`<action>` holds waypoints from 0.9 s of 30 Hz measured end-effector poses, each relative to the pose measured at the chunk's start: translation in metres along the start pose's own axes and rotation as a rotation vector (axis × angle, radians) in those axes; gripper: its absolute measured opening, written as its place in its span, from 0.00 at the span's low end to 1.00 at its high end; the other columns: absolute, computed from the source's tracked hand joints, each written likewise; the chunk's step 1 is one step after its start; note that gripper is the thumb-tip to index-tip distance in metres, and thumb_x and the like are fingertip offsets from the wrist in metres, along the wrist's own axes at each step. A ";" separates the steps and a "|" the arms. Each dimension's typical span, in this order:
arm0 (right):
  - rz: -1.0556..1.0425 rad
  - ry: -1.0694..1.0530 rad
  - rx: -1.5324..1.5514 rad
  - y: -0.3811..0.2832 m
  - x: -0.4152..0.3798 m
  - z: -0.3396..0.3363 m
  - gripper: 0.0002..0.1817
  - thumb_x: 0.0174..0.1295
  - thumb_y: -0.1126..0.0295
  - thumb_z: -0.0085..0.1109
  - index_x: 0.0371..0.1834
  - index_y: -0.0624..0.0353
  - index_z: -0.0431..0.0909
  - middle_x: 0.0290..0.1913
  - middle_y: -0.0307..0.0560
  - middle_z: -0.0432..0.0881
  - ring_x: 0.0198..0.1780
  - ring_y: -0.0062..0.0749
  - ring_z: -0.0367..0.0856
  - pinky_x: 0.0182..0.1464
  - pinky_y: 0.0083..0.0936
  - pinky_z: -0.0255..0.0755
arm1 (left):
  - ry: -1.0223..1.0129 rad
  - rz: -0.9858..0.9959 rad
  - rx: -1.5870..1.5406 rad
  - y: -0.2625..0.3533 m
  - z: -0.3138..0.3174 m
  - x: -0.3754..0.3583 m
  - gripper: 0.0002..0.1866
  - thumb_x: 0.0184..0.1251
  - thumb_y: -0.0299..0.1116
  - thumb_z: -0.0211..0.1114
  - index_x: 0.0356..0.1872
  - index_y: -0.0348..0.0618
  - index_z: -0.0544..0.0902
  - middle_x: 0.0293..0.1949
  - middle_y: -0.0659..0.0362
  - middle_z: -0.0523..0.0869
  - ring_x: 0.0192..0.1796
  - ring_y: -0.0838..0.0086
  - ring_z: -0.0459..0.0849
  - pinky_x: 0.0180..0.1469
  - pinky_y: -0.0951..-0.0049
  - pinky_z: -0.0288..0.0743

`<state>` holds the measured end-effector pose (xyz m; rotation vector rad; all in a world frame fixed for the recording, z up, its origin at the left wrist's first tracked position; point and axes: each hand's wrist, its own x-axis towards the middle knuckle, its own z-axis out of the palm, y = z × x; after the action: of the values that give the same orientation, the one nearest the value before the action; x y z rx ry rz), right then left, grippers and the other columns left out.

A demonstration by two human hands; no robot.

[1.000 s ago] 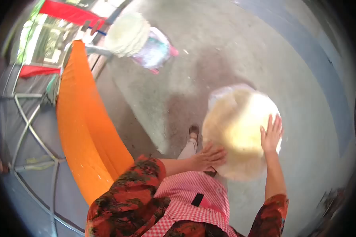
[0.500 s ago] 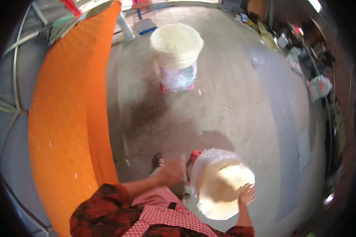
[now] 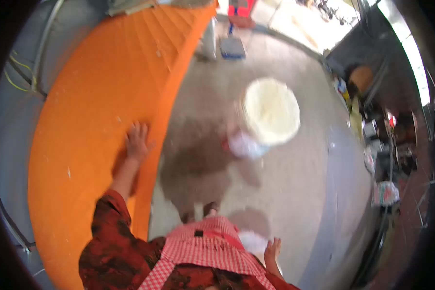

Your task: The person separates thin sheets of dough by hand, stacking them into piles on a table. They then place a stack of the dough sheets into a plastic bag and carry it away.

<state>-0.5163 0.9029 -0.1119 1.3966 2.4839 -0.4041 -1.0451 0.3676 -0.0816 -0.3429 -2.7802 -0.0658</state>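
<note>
My left hand (image 3: 137, 141) lies flat, fingers spread, on the edge of a large orange sheet (image 3: 92, 121) stretched out to my left. My right hand (image 3: 272, 251) hangs low beside my red checked apron (image 3: 212, 251), fingers apart, holding nothing; a pale stack (image 3: 253, 241) shows just left of it, mostly hidden behind the apron. Ahead on the concrete floor stands a round stack of pale discs (image 3: 270, 111) on a plastic-wrapped base (image 3: 246, 145).
A dark wet patch (image 3: 198, 159) spreads on the concrete in front of my feet. A grey strip (image 3: 338, 193) runs along the right. Cluttered goods and bags (image 3: 382, 159) line the right side. A metal post (image 3: 209, 41) and a blue base (image 3: 232, 47) stand at the far end.
My hands have left the pale stack I was pressing. My left hand moved up onto the orange sheet, and my right hand dropped beside the apron. The view swung toward the far stack.
</note>
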 end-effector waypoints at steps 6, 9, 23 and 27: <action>-0.641 0.097 0.228 -0.160 0.190 0.014 0.14 0.65 0.65 0.56 0.46 0.63 0.79 0.59 0.68 0.72 0.64 0.60 0.67 0.66 0.44 0.63 | -0.243 -0.141 0.042 0.027 -0.027 0.010 0.53 0.53 0.67 0.62 0.76 0.50 0.51 0.77 0.53 0.48 0.79 0.56 0.41 0.73 0.36 0.33; -0.694 0.035 0.420 -0.310 0.262 -0.020 0.12 0.64 0.65 0.57 0.40 0.64 0.80 0.56 0.64 0.75 0.62 0.56 0.70 0.64 0.40 0.65 | -0.266 -0.137 0.007 0.031 -0.039 0.013 0.53 0.53 0.64 0.65 0.75 0.49 0.52 0.77 0.52 0.49 0.79 0.56 0.42 0.74 0.37 0.34; -1.035 -0.820 0.368 -0.831 0.374 -0.025 0.15 0.63 0.62 0.59 0.47 0.59 0.82 0.38 0.49 0.87 0.38 0.33 0.85 0.44 0.29 0.74 | 0.143 -0.006 0.272 -0.011 0.020 0.014 0.21 0.57 0.47 0.68 0.48 0.47 0.81 0.53 0.55 0.80 0.57 0.57 0.78 0.61 0.43 0.63; -1.070 -0.950 0.163 -0.899 0.409 -0.036 0.15 0.62 0.63 0.61 0.47 0.62 0.81 0.37 0.50 0.87 0.37 0.30 0.85 0.43 0.28 0.76 | -0.447 -0.415 -0.327 -0.032 -0.014 0.165 0.11 0.56 0.40 0.70 0.32 0.46 0.78 0.32 0.56 0.81 0.35 0.57 0.80 0.43 0.52 0.69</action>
<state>-1.4980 0.7898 -0.1243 -0.2788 2.0844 -1.1361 -1.1989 0.3726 -0.0127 0.1771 -3.2371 -0.6166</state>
